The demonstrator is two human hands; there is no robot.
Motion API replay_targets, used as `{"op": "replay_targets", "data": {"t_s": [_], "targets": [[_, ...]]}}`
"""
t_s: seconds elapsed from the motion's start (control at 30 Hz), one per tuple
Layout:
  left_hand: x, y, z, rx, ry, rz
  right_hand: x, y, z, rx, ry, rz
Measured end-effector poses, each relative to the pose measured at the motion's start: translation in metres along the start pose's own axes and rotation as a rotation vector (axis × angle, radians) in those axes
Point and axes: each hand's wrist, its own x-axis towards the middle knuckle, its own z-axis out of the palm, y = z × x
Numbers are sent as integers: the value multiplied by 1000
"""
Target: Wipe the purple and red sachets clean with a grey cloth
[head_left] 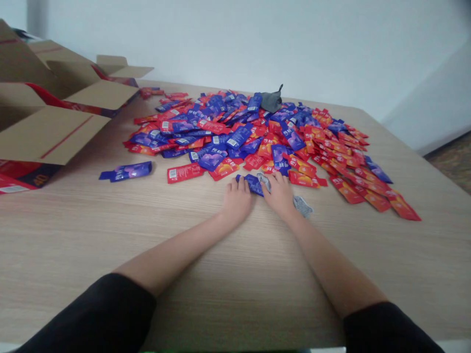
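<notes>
Between my hands a blue pouch [253, 184] lies flat on the wooden table [206, 274]. My left hand [237, 198] is closed on its left end, fingers curled over the edge. A crumpled grey cloth [264, 181] is pinched in my right hand [278, 195] and touches the pouch's right end. Part of that cloth is hidden by the fingers. Another grey piece of cloth [303, 206] shows just right of my right wrist. Beyond the hands spreads a large pile of red pouches [184, 173] and blue pouches [212, 158].
Open cardboard boxes [55, 132] with raised flaps stand on the left. One blue pouch [127, 172] lies apart near them. A dark grey bag [271, 101] rests at the back of the pile. Overlapping red pouches [403, 206] reach toward the right. A pale wall rises behind the table.
</notes>
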Motion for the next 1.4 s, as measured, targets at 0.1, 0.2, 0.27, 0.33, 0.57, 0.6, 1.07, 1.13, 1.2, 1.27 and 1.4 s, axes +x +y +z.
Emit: {"op": "replay_targets", "data": {"t_s": [0.1, 0.2, 0.27, 0.33, 0.57, 0.6, 1.07, 1.13, 1.2, 1.27, 1.4], "targets": [[-11, -1, 6, 9, 29, 13, 4, 5, 1, 1, -10, 47], [-25, 0, 8, 6, 55, 35, 10, 10, -4, 7, -12, 51], [-31, -1, 8, -7, 73, 54, 12, 7, -9, 18, 6, 36], [-35, -2, 8, -22, 86, 68, 12, -4, -13, 55, 31, 1], [-35, -3, 11, -37, 100, 72, 11, -51, -9, -35, -258, -228], [-36, -3, 11, -36, 102, 72, 10, -50, -9, -66, -277, -233], [-34, -3, 12, -21, 95, 104, 5, 29, -19, -23, -118, 19], [-35, -3, 11, -20, 93, 110, 10, 19, -24, 3, -125, 23], [-35, -3, 9, -20, 92, 119, 14, 4, -28, 57, -114, -1], [-36, -2, 9, -25, 91, 132, 15, -15, -28, 129, -125, -57], [-37, -3, 9, -34, 81, 129, 9, -40, -18, 122, -284, -239]]}}
